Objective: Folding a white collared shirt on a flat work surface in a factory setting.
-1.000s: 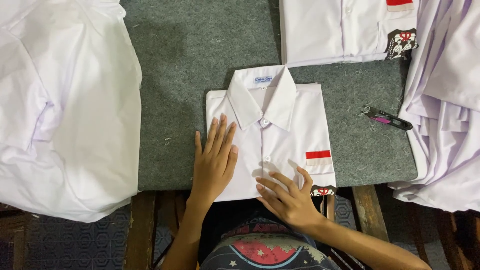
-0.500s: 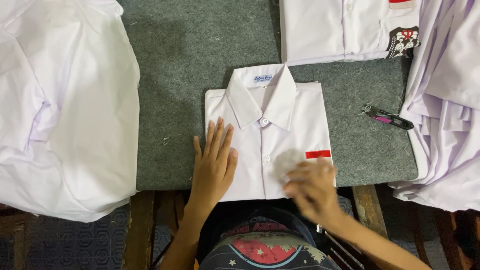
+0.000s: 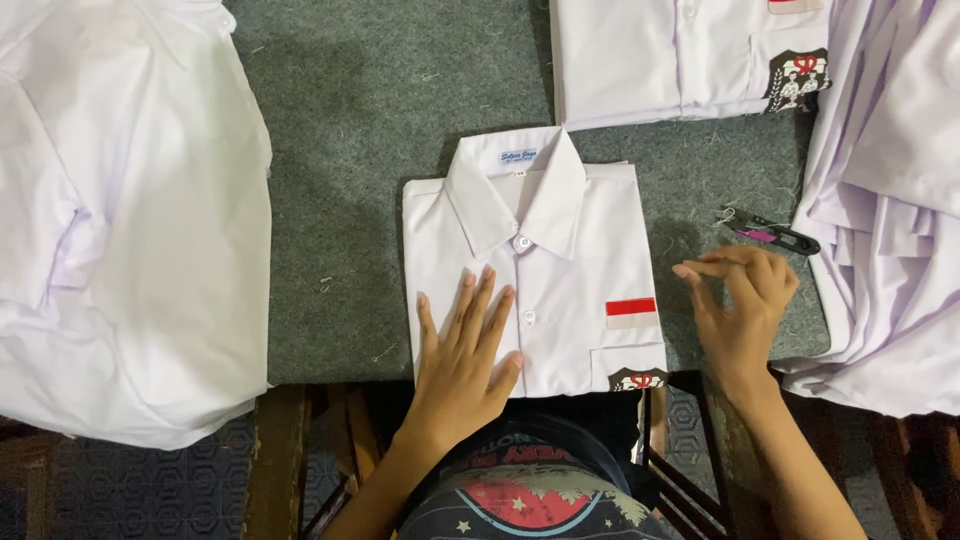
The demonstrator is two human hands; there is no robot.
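Since half a second ago the right hand (image 3: 742,310) has lifted off the lower right corner of the folded white shirt (image 3: 535,280) and moved out to the right, so that it is now beside the shirt's right edge, over the grey tabletop (image 3: 380,130), no longer touching the cloth. Its fingers (image 3: 735,262) are drawn narrow, thumb and forefinger tips pinched close together; whether something thin sits between them cannot be told. The left hand (image 3: 462,350) has stayed where it was, lying flat on the lower left part of the shirt's front with its fingers spread wide and straight, holding nothing, only pressing on the fabric. That shirt lies collar up at the middle of the tabletop, buttoned, with a red and white strip and a dark badge on the pocket at its lower right, its bottom edge at the near rim of the tabletop. Just beyond the right hand lies a small pair of thread snips (image 3: 770,235) with a pink and black handle. Another folded white shirt (image 3: 680,55) lies at the top, a stack of white garments (image 3: 890,200) at the right edge, and a loose heap of white cloth (image 3: 120,220) at the left.
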